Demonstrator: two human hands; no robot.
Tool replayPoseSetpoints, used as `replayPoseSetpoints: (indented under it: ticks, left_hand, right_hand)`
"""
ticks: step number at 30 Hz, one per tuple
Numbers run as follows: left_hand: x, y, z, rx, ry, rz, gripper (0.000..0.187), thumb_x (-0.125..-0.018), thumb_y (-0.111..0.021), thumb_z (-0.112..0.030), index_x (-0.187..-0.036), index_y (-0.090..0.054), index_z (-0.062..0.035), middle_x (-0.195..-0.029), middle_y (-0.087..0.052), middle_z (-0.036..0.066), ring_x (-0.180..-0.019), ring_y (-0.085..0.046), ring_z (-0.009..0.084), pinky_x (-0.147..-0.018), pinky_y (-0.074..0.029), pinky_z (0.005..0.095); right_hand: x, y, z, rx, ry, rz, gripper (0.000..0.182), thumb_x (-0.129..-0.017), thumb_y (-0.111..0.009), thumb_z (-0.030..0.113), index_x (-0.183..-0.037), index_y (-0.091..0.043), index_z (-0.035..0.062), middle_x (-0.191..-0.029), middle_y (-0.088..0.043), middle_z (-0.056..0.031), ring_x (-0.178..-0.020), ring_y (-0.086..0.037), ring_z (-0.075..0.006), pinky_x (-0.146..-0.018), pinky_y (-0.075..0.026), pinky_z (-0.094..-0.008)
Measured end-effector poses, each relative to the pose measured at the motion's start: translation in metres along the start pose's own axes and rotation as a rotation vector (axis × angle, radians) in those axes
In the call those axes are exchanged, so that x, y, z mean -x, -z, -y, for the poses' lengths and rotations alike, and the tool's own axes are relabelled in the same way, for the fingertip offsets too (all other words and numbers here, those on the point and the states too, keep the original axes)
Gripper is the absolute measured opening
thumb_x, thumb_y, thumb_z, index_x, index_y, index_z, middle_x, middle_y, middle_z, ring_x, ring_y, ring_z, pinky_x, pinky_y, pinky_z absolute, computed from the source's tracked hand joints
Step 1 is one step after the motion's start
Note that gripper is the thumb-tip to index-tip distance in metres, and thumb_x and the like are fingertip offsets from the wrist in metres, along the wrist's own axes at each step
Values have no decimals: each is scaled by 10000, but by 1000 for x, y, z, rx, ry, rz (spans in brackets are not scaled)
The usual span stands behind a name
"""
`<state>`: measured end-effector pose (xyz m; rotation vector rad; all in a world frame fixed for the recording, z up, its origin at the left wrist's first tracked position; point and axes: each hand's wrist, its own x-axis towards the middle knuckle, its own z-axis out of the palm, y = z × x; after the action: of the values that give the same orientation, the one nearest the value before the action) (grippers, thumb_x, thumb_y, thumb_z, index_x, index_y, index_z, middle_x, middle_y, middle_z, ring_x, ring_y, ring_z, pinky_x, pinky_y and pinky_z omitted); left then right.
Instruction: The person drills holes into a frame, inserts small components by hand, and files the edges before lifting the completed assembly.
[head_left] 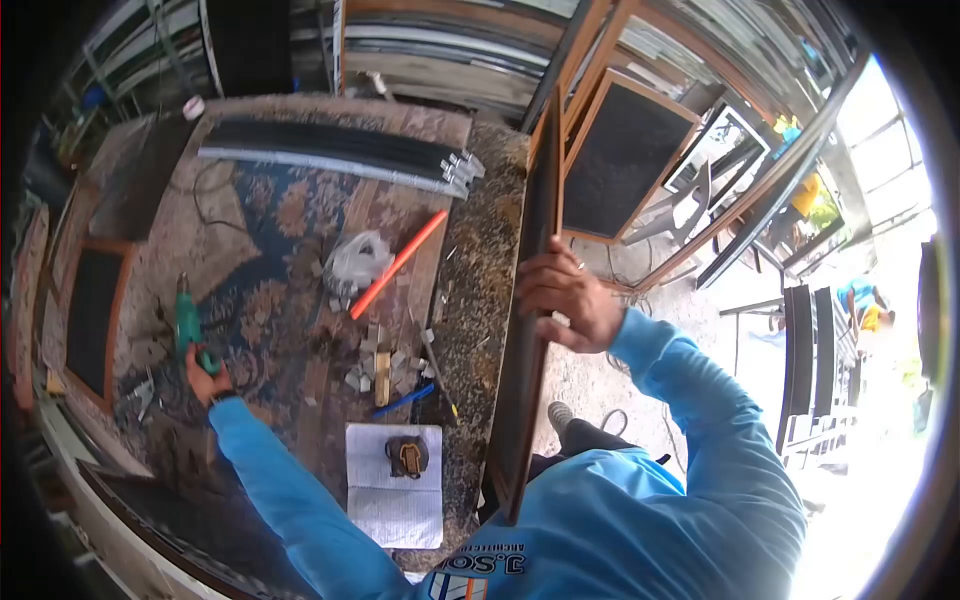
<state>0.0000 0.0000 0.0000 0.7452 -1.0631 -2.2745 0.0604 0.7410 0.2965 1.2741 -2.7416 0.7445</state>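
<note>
At the left of the table my left hand [205, 377] is wrapped round the handle of a green power drill [187, 318], its nose pointing away from me. My right hand [568, 300] grips the long edge of a brown-framed dark panel [527, 375]. Nearly edge-on to me, that panel stands upright along the table's right side, close against my body. Between my hands lie an orange-red bar [398, 265], a clear plastic bag [358, 262], a blue pen [404, 399] and several small metal pieces. An open notebook [394, 520] with a tape measure [407, 457] on it is nearer me.
Dark and silver metal profiles [330, 155] lie across the table's far end. Another framed panel [95, 320] rests at the left edge. Beyond the right side stand a dark framed panel [630, 150] and leaning frames. Cables lie on the floor [590, 385]; a person [862, 303] is far right.
</note>
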Motion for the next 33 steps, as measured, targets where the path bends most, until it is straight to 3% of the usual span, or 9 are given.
replayPoseSetpoints:
  ticks: [4, 7, 9, 14, 17, 20, 26, 29, 33]
  left_hand:
    - [148, -72, -53, 75, -175, 305, 491, -1067, -687, -271, -1446, -562, 14, -1339, -664, 99, -1186, -639, 222, -998, -525, 413]
    - [270, -174, -111, 73, -320, 216, 597, -1108, -609, -385, -1499, -504, 53, -1458, -628, 148, -1217, -634, 246, -1034, -516, 421]
    - [305, -188, -164, 95, -267, 492, 684, -1118, -555, -490, -1548, -469, 35, -1545, -578, 170, -1262, -620, 281, -1080, -495, 447]
    - [452, -250, -259, -727, -469, 235, 700, -1036, -718, -463, -1515, -503, -1, -1267, -705, 192, -1076, -715, 261, -862, -584, 362]
    - [535, -273, -295, -1022, -495, 249, 781, -940, -844, -416, -1503, -506, 7, -1228, -711, 172, -1037, -718, 249, -826, -582, 342]
    - [597, -309, -359, -1315, -430, 338, 909, -851, -924, -408, -1524, -491, 23, -1319, -677, 164, -1122, -688, 256, -922, -559, 380]
    - [603, -392, -359, -1584, -195, 1026, 1062, -752, -989, -385, -1539, -469, 104, -1403, -629, 241, -1228, -683, 322, -1048, -535, 471]
    - [620, -352, -345, -1658, -257, 1168, 994, -720, -1003, -375, -1454, -547, 117, -1302, -687, 254, -1103, -754, 332, -939, -606, 460]
    - [620, -321, -322, -1602, -247, 1058, 826, -727, -997, -396, -1326, -658, 62, -1107, -755, 219, -900, -798, 319, -756, -650, 400]
  right_hand:
    - [16, 2, 4, 24, 48, -42, 417, -1061, -612, 460, -1165, -750, 81, -1230, -707, -127, -1368, -589, -330, -1317, -143, -674]
    - [9, -3, 2, -51, 225, -63, 524, -1014, -665, 559, -1223, -725, 82, -1230, -710, -121, -1348, -616, -312, -1320, -146, -685]
    - [8, -12, 9, -179, 403, -76, 559, -992, -687, 585, -1228, -711, 79, -1222, -711, -115, -1330, -628, -312, -1313, -173, -681]
    - [7, -17, 23, -81, 627, 104, 570, -849, -812, 569, -1147, -713, 93, -1104, -712, -92, -1162, -685, -315, -1093, -465, -570]
    - [4, -34, 12, -196, 695, 18, 492, -823, -826, 471, -1129, -702, 107, -996, -653, -88, -987, -652, -311, -1013, -460, -524]
    - [-9, -18, 13, -267, 640, 44, 488, -798, -859, 444, -1126, -716, 113, -1040, -680, -75, -1056, -663, -293, -1041, -469, -497]
    - [-15, 19, 37, -192, 564, 60, 608, -754, -913, 479, -1216, -728, 129, -1114, -736, -59, -1138, -676, -262, -1149, -399, -554]
    - [2, -14, 68, -278, 560, 39, 632, -729, -916, 497, -1204, -724, 127, -1093, -742, -47, -1103, -693, -270, -1119, -413, -548]
    - [5, -25, 73, -166, 519, 74, 450, -782, -836, 548, -958, -699, 156, -861, -639, 11, -862, -629, -201, -904, -424, -411]
